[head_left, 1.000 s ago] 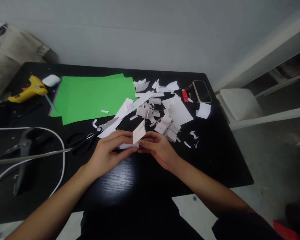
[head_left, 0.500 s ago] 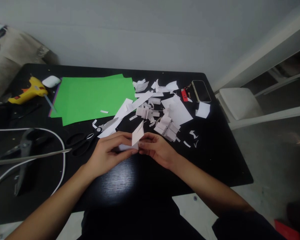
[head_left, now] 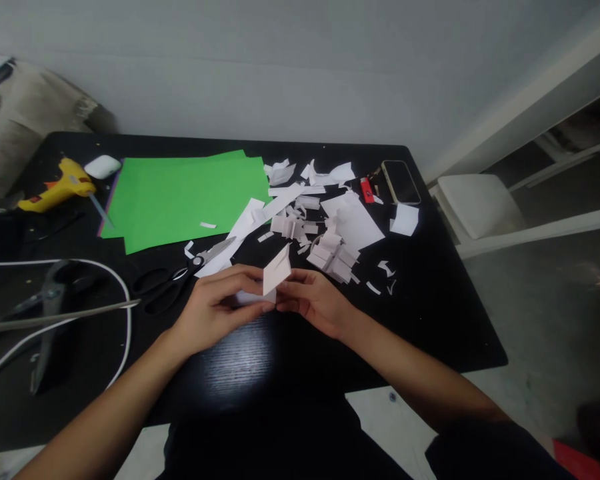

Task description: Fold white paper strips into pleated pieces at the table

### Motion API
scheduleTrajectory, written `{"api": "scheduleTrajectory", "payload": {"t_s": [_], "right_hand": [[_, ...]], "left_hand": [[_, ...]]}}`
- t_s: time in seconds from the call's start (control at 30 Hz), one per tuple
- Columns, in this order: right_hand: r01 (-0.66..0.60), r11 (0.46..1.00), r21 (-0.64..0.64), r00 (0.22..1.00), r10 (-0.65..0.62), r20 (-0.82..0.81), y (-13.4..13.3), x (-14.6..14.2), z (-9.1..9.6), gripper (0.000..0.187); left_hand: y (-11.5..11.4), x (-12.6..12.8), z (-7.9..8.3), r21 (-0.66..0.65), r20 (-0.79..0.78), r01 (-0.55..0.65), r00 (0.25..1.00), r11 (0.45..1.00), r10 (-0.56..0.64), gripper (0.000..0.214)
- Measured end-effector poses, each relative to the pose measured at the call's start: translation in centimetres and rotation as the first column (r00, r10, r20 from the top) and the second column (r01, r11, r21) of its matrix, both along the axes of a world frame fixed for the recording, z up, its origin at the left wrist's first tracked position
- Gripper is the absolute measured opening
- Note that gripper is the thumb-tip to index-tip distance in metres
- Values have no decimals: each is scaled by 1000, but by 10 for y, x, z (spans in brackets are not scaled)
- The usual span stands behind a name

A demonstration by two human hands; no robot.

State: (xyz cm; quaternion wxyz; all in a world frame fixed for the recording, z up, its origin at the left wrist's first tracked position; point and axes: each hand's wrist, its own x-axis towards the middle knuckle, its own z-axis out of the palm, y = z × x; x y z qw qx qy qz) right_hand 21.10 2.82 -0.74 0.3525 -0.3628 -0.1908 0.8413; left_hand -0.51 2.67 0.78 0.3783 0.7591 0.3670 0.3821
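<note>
A small folded white paper piece (head_left: 277, 270) is held just above the near part of the black table, one flap standing up at a slant. My left hand (head_left: 223, 300) grips its left side, thumb in front and fingers behind. The fingertips of my right hand (head_left: 313, 297) pinch its right edge, partly hidden by the flap. Black-handled scissors (head_left: 185, 272) lie left of my left hand, blades over a white paper strip (head_left: 250, 220). Just beyond my right hand sits a cluster of folded paper pieces (head_left: 334, 257).
Green sheets (head_left: 190, 200) cover the back left, beside a yellow glue gun (head_left: 63, 187) and a white case (head_left: 102, 167). Paper scraps, a red lighter (head_left: 367, 190) and a phone (head_left: 401, 181) lie at the back right. A white cable (head_left: 129, 320) loops around pliers (head_left: 50, 313) at left.
The upright flap of the folded paper has tilted slightly to the right. Both hands keep their hold in nearly the same place.
</note>
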Motion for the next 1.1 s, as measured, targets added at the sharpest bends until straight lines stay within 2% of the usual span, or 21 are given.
{"api": "scheduleTrajectory", "payload": {"t_s": [0.3, 0.5, 0.6, 0.77, 0.9, 1.0, 1.1], "right_hand": [[-36, 998, 42, 997, 33, 75, 0, 2, 2, 26], [-38, 996, 79, 993, 29, 116, 2, 2, 1, 25], [-55, 992, 112, 986, 36, 164, 2, 3, 1, 31], [-67, 980, 188, 971, 21, 236, 2, 2, -1, 38], [-23, 975, 223, 968, -33, 247, 1, 0, -2, 39], [52, 976, 213, 972, -99, 215, 3, 1, -1, 38], [123, 988, 89, 986, -132, 105, 7, 4, 1, 38]], "left_hand": [[1, 0, 3, 17, -9, -5, 1000, 1000, 5, 11], [-2, -6, -8, -119, -62, -99, 994, 988, 92, 42], [-2, -8, -8, -155, -75, -67, 996, 986, 56, 54], [1, -10, 2, -76, -188, -5, 982, 997, -10, 65], [5, -12, 6, 60, -239, 20, 971, 998, -5, 69], [9, -17, 7, 179, -240, -31, 968, 983, 74, 77], [11, -21, 8, 144, -104, -157, 979, 977, 173, 97]]}}
